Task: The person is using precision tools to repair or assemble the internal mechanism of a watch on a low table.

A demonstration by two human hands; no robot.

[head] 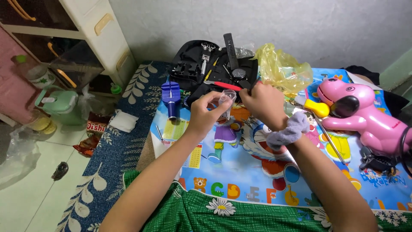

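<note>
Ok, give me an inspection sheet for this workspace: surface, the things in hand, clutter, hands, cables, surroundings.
Surface: low table with a colourful cartoon cover, on a blue leaf-patterned mat.
Things in hand: small clear plastic bag pinched in the left hand; right hand holds a thin dark tool whose kind I cannot tell.
Clutter: open black tool case, blue tool stand, yellow plastic bag, pink dog toy, yellow-handled tool.
Hands: both closed on items; grey scrunchie on the right wrist.
Cables: black cord beside the toy.
Surroundings: cream cabinet, green jug, snack packet on the floor.
</note>
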